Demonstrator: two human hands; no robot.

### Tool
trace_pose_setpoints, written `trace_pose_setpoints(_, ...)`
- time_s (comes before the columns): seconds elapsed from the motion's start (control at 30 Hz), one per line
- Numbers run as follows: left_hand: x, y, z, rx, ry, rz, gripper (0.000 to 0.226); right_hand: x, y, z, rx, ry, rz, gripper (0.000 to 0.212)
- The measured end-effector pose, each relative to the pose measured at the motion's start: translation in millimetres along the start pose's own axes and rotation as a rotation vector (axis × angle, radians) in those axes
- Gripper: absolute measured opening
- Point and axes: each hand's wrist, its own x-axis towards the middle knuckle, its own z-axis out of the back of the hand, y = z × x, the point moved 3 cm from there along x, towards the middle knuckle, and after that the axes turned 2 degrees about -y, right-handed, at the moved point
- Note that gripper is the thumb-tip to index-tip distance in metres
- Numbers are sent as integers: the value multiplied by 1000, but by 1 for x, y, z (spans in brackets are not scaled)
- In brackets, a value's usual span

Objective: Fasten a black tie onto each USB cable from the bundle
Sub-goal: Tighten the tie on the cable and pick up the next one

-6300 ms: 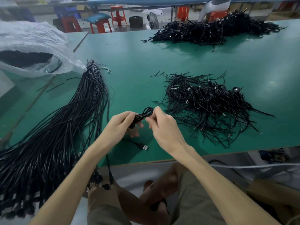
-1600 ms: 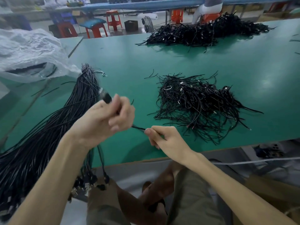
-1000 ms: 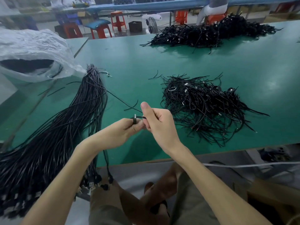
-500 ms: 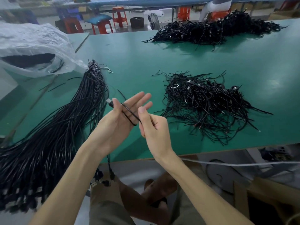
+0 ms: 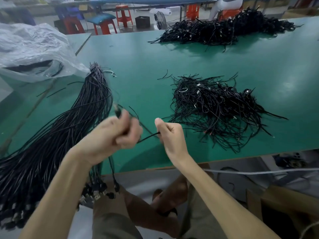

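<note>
Between the two hands: short run of USB cable point(image 5: 148, 137), stretched straight, long axis left-to-right and rising slightly toward the right.

Noted left hand point(image 5: 119, 135) clenched round the cable, motion-blurred, with the plug end point(image 5: 117, 111) sticking out past its far side and pointing away and left. Noted right hand point(image 5: 170, 133) also clenched, thumb uppermost, pinching the other end of that run at the fingertips. Black tie: not made out in either fist, nor on the cable.

Left of the left hand: bundle point(image 5: 69, 128). Long axis from near-left to far, fanned wide on the near side, gathered at the far tip. Plugs point(image 5: 96, 192) hanging over the table edge below the left forearm.

Right of and beyond the right hand: loose pile point(image 5: 215, 109) of black strands on the green table point(image 5: 146, 57). Ties or finished cables, not separable at this sharpness. Clearly nearer the right hand than the left.

Far beyond both hands: larger black heap point(image 5: 224, 30). Far left: plastic bag point(image 5: 31, 49).

Judged: cable stage only, tie not yet on. Next move probably hands closing along the cable's axis to fold it. Any reach to the pile best left to the right hand, with the left keeping the plug end.
</note>
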Motion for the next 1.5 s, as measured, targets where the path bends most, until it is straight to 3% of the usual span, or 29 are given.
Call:
trace_pose_setpoints(0.07,-5,9,-8,463,156,195,58,9,4,0,-30,-12,16,64)
trace_pose_setpoints(0.13,-4,18,-10,701,146,332,56,14,9,-4,-57,16,56,65)
trace_pose_setpoints(0.2,-1,25,-3,856,-16,392,50,15,14,-8,-70,43,82,65)
trace_pose_setpoints(0.3,2,32,20,881,-379,359,35,13,20,-13,-56,64,124,67)
trace_pose_setpoints(0.37,2,29,25,798,-463,241,48,8,22,-17,-32,90,141,68)
trace_pose_setpoints(0.43,0,30,23,644,-404,132,59,2,24,-20,8,116,144,67)
trace_pose_setpoints(0.6,-2,36,11,170,-258,18,57,-3,25,-23,84,158,125,61)
trace_pose_setpoints(0.77,15,26,-5,-141,-317,-146,66,-10,18,-26,60,193,107,62)
trace_pose_setpoints(1.0,14,17,-10,-301,-416,-231,61,-9,2,-21,26,200,65,57)
trace_pose_setpoints(1.13,-1,-2,-11,-431,-268,-270,53,7,-7,-12,-119,130,49,70)
trace_pose_setpoints(1.2,-8,-10,-16,-303,-74,-186,44,16,-1,-9,-165,115,83,66)
trace_pose_setpoints(1.27,-12,-7,-20,113,105,-18,44,22,10,-11,-161,124,136,61)
trace_pose_setpoints(1.33,-8,5,-21,574,179,201,42,27,17,-14,-177,120,146,60)
trace_pose_setpoints(1.43,6,20,-11,954,-17,421,33,26,23,-20,-193,134,164,61)
trace_pose_setpoints(1.5,10,19,-6,975,-189,365,29,24,26,-19,-211,123,186,61)
